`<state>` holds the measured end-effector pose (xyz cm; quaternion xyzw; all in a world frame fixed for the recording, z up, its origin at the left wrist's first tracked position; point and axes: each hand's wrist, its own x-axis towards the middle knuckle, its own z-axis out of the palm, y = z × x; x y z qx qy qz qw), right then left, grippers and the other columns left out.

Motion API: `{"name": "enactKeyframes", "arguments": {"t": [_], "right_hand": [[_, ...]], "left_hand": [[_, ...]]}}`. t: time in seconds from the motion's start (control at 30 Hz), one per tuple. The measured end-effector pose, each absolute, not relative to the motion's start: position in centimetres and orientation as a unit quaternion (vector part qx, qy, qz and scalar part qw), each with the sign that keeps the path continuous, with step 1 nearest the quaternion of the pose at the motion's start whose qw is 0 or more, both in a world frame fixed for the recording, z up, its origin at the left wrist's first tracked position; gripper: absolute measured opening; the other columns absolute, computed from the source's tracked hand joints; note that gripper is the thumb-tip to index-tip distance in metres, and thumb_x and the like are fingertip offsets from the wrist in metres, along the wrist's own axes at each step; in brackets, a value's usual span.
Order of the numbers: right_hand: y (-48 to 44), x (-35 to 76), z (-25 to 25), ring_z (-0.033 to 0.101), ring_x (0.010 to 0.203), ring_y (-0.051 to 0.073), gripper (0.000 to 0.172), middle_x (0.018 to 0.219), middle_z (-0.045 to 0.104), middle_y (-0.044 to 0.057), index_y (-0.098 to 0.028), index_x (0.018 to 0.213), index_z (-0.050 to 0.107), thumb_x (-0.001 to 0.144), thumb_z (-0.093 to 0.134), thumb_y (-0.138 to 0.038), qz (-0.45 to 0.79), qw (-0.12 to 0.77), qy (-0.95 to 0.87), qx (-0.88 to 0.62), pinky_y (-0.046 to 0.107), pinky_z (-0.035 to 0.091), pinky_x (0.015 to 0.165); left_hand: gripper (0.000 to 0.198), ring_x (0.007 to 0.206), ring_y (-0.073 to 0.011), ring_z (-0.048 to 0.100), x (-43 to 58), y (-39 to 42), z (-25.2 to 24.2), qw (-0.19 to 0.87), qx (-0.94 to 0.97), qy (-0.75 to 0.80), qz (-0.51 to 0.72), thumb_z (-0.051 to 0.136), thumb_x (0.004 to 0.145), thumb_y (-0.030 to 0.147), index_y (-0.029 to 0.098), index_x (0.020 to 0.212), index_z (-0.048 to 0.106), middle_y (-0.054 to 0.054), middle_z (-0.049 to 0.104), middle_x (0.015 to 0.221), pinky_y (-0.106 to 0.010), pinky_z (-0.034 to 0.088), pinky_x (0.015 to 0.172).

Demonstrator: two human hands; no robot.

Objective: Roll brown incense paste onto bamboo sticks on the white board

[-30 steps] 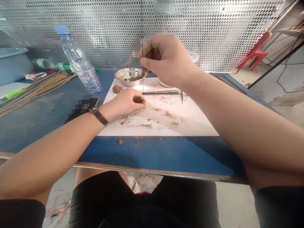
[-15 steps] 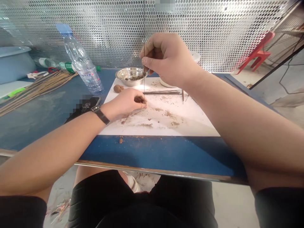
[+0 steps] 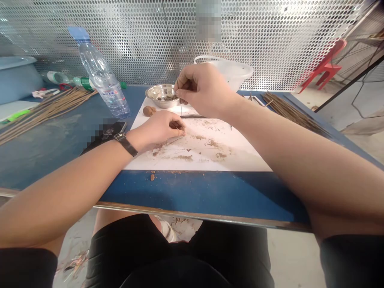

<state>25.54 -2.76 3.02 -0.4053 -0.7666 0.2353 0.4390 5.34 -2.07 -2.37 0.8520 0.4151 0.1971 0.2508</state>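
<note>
Left of centre, the left hand (image 3: 157,128) curls in a tight grip on a small pinch of brown clay (image 3: 175,125) above a clay-smeared white paper sheet (image 3: 240,154); past a steel bowl (image 3: 162,93), the right hand (image 3: 204,86) pinches a thin upright wire (image 3: 181,109) between thumb and forefinger

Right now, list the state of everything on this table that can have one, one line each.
Left hand: pinching a brown clay bit
Right hand: pinching a thin wire, held upright
Steel bowl: holding brown clay crumbs
Clay lump: resting on the paper
White paper sheet: smeared with clay
Water bottle: upright, capped
Wristwatch: strapped on the left wrist
</note>
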Motion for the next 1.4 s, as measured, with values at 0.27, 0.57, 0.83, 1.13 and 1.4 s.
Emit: {"name": "enactKeyframes", "arguments": {"t": [0.27,0.57,0.83,1.13,1.4], "right_hand": [[-3.1,25.4,3.1,0.072,0.095,0.03,0.034,0.071,0.068,0.004,-0.034,0.07,0.065,0.081,0.096,-0.031,0.216,0.437,-0.776,-0.4,0.047,0.054,0.082],[-2.6,25.6,3.1,0.07,0.092,0.029,0.03,0.08,0.074,0.004,-0.035,0.072,0.07,0.076,0.098,-0.025,0.25,0.437,-0.756,-0.418,0.05,0.057,0.084],[-3.6,28.1,3.1,0.068,0.081,0.023,0.035,0.081,0.072,0.002,-0.031,0.079,0.078,0.063,0.106,-0.018,0.446,0.473,-0.628,-0.428,0.044,0.065,0.077],[-10.6,29.8,-2.4,0.069,0.081,0.018,0.037,0.089,0.075,0.0,-0.03,0.083,0.086,0.056,0.103,-0.011,0.579,0.487,-0.535,-0.377,0.039,0.063,0.077],[-11.8,30.3,-4.3,0.075,0.08,0.018,0.037,0.083,0.081,0.001,-0.022,0.091,0.09,0.061,0.11,-0.027,0.545,0.456,-0.559,-0.428,0.04,0.067,0.08]], "left_hand": [[0.01,0.092,-0.0254,0.075,5.4,-2.0,-2.0,0.246,0.844,0.416,0.231,0.086,0.088,0.033,0.024,0.091,0.085,-0.006,0.086,0.096,-0.043,0.059,0.09],[0.032,0.112,-0.0273,0.078,5.0,-2.2,-1.6,0.341,0.802,0.397,0.288,0.09,0.088,0.034,0.022,0.115,0.077,-0.01,0.084,0.115,-0.045,0.062,0.1],[0.01,0.109,-0.0268,0.08,5.1,-2.2,-2.1,0.339,0.807,0.396,0.277,0.076,0.102,0.03,0.022,0.095,0.074,-0.01,0.086,0.11,-0.046,0.062,0.104],[0.017,0.096,-0.0289,0.077,3.0,-0.7,-0.1,0.214,0.855,0.395,0.26,0.087,0.092,0.04,0.024,0.093,0.084,-0.007,0.084,0.092,-0.045,0.059,0.093],[0.03,0.095,-0.0284,0.075,1.7,-0.1,0.7,0.092,0.873,0.479,-0.012,0.074,0.094,0.05,0.027,0.105,0.089,-0.008,0.088,0.11,-0.036,0.054,0.079]]}}
